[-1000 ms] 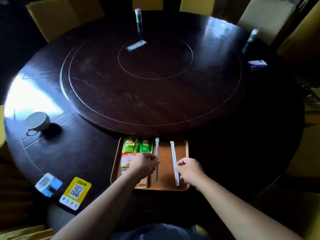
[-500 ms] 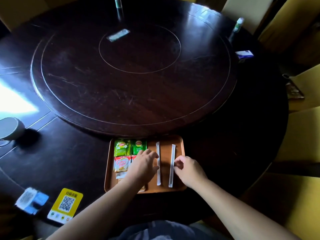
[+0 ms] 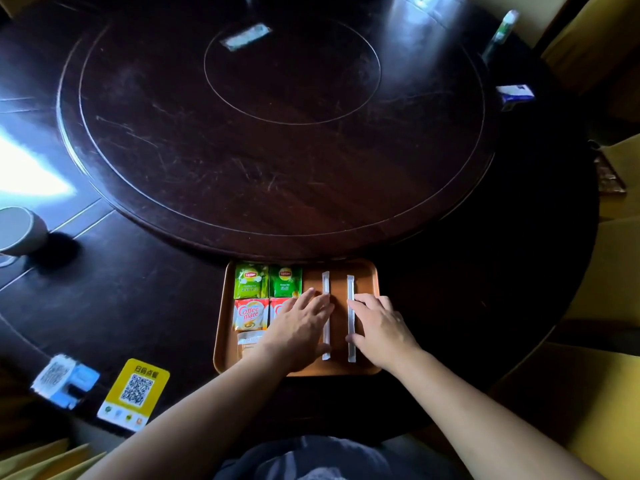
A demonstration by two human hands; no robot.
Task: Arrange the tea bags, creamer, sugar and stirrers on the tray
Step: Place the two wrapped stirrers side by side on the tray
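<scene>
- Head view: a round, dark wooden counter (image 3: 138, 306) fills the frame, with a scratched raised turntable (image 3: 270, 133) at its centre and window glare at 9 o'clock.
- An orange tray (image 3: 367, 271) sits at 6 o'clock on the counter's near edge, touching the turntable rim.
- On the tray's left half lie two green tea bags (image 3: 251, 280), below them Coffee-mate creamer sachets (image 3: 250, 315), then a pale sugar packet (image 3: 247, 341).
- Two wrapped stirrers (image 3: 350, 285) lie parallel on the right half.
- The left hand (image 3: 298, 327) lies flat, grip wide, fingers against one stirrer; the right hand (image 3: 381, 327) rests spread beside the other.
- A grey cup (image 3: 19, 230) stands at 9 o'clock, a yellow QR card (image 3: 135, 393) at 7 o'clock.
- Yellow chairs (image 3: 595, 393) ring the counter.
</scene>
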